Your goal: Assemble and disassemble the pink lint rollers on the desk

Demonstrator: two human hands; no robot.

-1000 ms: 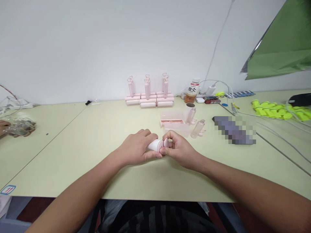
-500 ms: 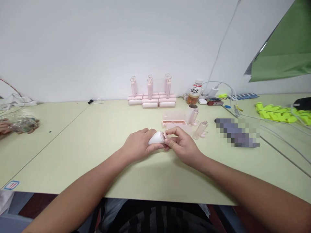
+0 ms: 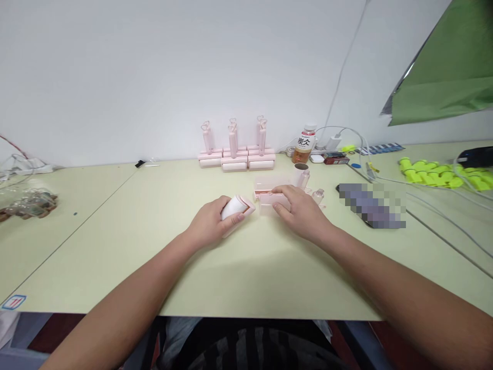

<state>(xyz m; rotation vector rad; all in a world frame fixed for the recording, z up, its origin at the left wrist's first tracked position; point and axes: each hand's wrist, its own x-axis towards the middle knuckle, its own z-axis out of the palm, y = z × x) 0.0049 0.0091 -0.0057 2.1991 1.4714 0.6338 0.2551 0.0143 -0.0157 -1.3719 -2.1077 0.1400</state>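
Observation:
My left hand (image 3: 210, 221) is wrapped round a lint roller, a white sticky roll (image 3: 232, 207) in a pale pink frame, tilted above the table. To its right my right hand (image 3: 304, 211) grips a see-through pink cover (image 3: 268, 204), thumb on the near side and fingers over the top. An open pink case (image 3: 265, 184) lies just behind that cover, partly hidden by it. Beyond my right hand are a cardboard-cored roll (image 3: 300, 172) standing up, a clear pink handle (image 3: 305, 178) and another such handle (image 3: 318, 196).
Finished-looking pink lint rollers (image 3: 234, 163) stand in rows by the wall. A drink bottle (image 3: 305, 145), cables, a blurred-out dark object (image 3: 370, 206) and several yellow-green pieces (image 3: 431, 173) are to the right. Bagged items (image 3: 31, 200) lie far left.
My right hand has left the end of the lint roller and moved up to the see-through cover. My left hand has shifted slightly left, turning the roller's end upward. The view has shifted a little.

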